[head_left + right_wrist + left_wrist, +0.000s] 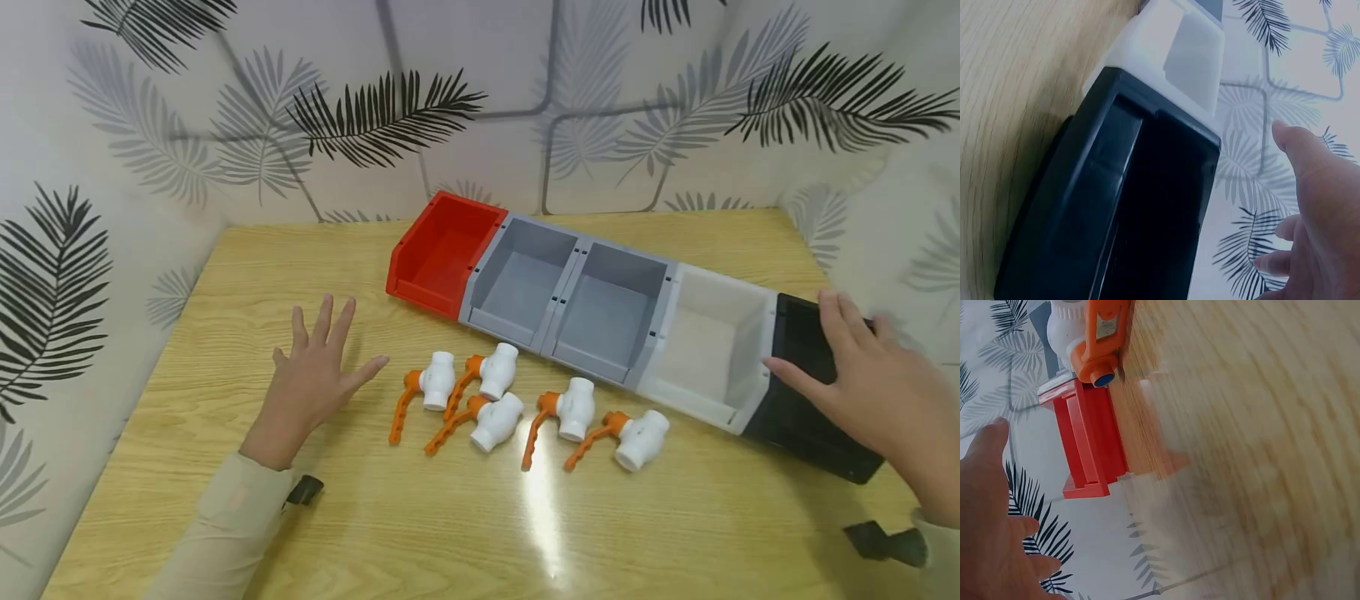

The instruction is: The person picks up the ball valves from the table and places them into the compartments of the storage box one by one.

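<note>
Fingers [322,322] splayed: left hand [311,379] over grained table [420,525], right hand [885,387] by glossy black bin [1147,206]; rounded white valves [577,410], wavy levers [402,410].

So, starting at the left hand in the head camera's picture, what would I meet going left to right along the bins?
Left hand → red bin → first grey bin → second grey bin → white bin → black bin.

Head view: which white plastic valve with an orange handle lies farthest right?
The white valve nearest the white plastic bin; the other four all lie to its left.
</note>
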{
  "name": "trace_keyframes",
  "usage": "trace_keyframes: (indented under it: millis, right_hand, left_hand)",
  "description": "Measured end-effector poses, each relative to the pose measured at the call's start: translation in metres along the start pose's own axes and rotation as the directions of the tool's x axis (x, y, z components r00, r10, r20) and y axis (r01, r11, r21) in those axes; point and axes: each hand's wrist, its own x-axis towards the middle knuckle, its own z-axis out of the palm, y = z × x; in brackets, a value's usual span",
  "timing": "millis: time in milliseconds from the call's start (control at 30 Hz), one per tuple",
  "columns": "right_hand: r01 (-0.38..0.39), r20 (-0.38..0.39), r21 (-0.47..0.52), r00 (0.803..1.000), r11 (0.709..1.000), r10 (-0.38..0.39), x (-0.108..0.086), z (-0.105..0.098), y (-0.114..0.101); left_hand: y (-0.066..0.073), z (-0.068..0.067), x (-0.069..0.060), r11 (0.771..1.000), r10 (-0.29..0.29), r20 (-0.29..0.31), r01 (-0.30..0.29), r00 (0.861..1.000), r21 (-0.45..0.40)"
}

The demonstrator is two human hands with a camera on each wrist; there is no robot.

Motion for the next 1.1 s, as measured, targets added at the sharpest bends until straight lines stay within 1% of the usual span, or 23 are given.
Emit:
trace_keyframes:
  millis: [167, 233, 300, 467, 533, 633, 733, 867, 967, 1100]
  right_hand:
    - [-0.039, -0.001, 0.015, 0.999, 0.999, 0.039, -0.005, 0.0, 0.008]
    - [-0.062, 0.0, 0.007, 0.998, 0.998, 0.062, -0.007, 0.0, 0.011]
    - [-0.088, 0.004, 0.019, 0.996, 0.996, 0.088, -0.009, 0.001, 0.014]
    - [-0.127, -0.01, 0.106, 0.992, 0.986, 0.128, -0.014, 0.005, 0.025]
    - [-0.129, -0.028, 0.14, 0.991, 0.982, 0.134, -0.016, 0.008, 0.03]
    - [-0.131, -0.051, 0.172, 0.989, 0.976, 0.141, -0.019, 0.012, 0.038]
    - [-0.128, -0.061, 0.189, 0.988, 0.974, 0.142, -0.02, 0.016, 0.044]
    - [-0.145, -0.041, 0.213, 0.987, 0.966, 0.157, -0.025, 0.018, 0.046]
    - [-0.151, -0.03, 0.252, 0.986, 0.956, 0.163, -0.029, 0.019, 0.046]
    - [-0.155, -0.019, 0.28, 0.986, 0.947, 0.167, -0.032, 0.019, 0.046]
  left_hand:
    - [0.0, 0.003, 0.001, 1.0, 0.008, -0.003, -0.008, 1.0, 0.004]
    - [-0.001, 0.004, 0.001, 1.0, 0.012, -0.003, -0.012, 1.0, 0.004]
    - [-0.001, 0.004, 0.003, 1.0, 0.012, 0.002, -0.012, 1.0, -0.001]
    - [-0.003, 0.006, 0.005, 0.999, -0.012, 0.042, 0.014, 0.999, -0.039]
    - [-0.005, 0.007, 0.006, 0.998, -0.022, 0.059, 0.026, 0.998, -0.062]
    - [-0.007, 0.009, 0.008, 0.991, -0.023, 0.063, 0.031, 0.998, -0.131]
    - [-0.009, 0.008, 0.01, 0.971, -0.019, 0.05, 0.03, 0.999, -0.238]
    - [-0.013, 0.006, 0.013, 0.927, -0.026, 0.013, 0.029, 1.0, -0.373]
    - [-0.015, 0.006, 0.016, 0.894, -0.038, -0.034, 0.018, 0.999, -0.449]
    - [-0.016, 0.006, 0.021, 0.848, -0.04, -0.112, -0.026, 0.993, -0.529]
